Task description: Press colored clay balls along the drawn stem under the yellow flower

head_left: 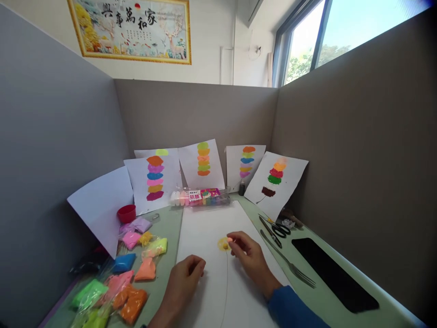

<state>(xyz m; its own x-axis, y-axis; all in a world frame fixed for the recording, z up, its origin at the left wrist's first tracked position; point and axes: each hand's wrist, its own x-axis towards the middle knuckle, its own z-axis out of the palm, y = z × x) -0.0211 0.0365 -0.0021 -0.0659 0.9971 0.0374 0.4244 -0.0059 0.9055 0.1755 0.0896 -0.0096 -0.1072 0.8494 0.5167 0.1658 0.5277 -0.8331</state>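
Observation:
A white sheet of paper [208,228] lies flat on the green desk in front of me. A small patch of yellow clay [223,244] is stuck on it, above a thin drawn line. My right hand [251,259] has its fingertips pinched together and pressed at the edge of that yellow patch. My left hand [184,282] rests on the lower part of the sheet with its fingers curled in; nothing shows in it.
Several small bags of coloured clay [126,278] lie at the left, near a red cup [126,213]. A clear box of clay [201,197] stands behind the sheet. Scissors [275,230], a fork [290,263] and a black phone [334,273] lie at the right. Sheets with coloured clay stacks [155,178] lean on the partition.

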